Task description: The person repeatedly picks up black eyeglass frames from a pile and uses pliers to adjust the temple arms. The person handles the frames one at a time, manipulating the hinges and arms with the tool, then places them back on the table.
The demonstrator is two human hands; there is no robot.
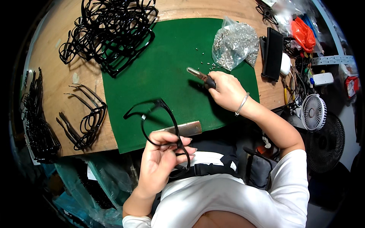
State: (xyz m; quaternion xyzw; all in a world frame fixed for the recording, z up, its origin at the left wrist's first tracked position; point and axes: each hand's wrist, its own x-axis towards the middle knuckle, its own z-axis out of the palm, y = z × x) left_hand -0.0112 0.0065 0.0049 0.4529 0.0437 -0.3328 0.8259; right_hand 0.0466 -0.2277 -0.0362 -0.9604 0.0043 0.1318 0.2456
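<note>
My left hand (159, 155), near the table's front edge, has its fingers closed on a black eyeglass frame (173, 117). The frame is tilted upright, and a small shiny metal piece (143, 117) shows on it. Over the green mat (167, 57), my right hand (228, 91) grips a pair of pliers (199, 75) with a silver tip, a brownish joint and a dark grip. The tip points left and away from me, apart from the eyeglass frame. Several tiny metal parts (207, 63) lie scattered on the mat just beyond the pliers.
A clear bag (235, 43) of small metal parts sits at the mat's far right. Black eyeglass frames (110, 34) are heaped far left; more frames (89, 125) and black temple arms (40, 121) lie nearer. A black case (272, 53) and white fan (313, 111) are right.
</note>
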